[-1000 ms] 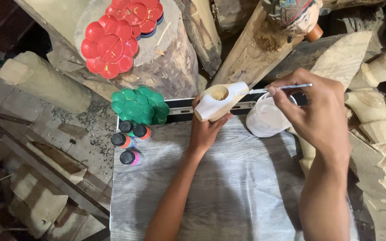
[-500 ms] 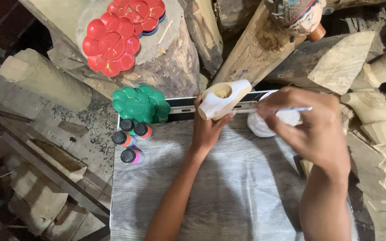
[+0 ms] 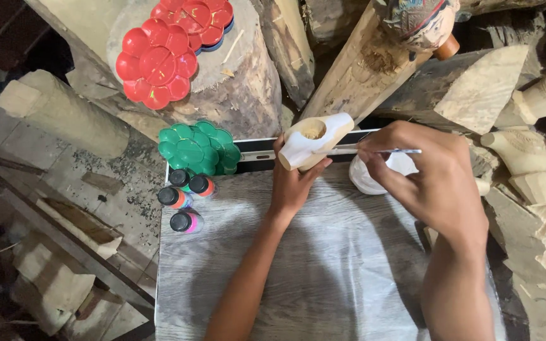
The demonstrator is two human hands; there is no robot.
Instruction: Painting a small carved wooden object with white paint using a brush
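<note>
palette [image 3: 198, 148] left of carving [image 3: 314, 140] | 3 bottles [image 3: 184, 199] on board [image 3: 323, 271]

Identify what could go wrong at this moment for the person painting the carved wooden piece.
The left hand holds the white wooden piece in the air, so wet paint might smear on the fingers. The right hand works the brush right above the white cup, which it could knock. The paint bottles stand near the board's edge.

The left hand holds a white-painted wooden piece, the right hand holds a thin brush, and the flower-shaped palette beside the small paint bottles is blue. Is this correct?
Not quite: in the head view, the palette beside the paint bottles is green, not blue. The rest is right.
</note>
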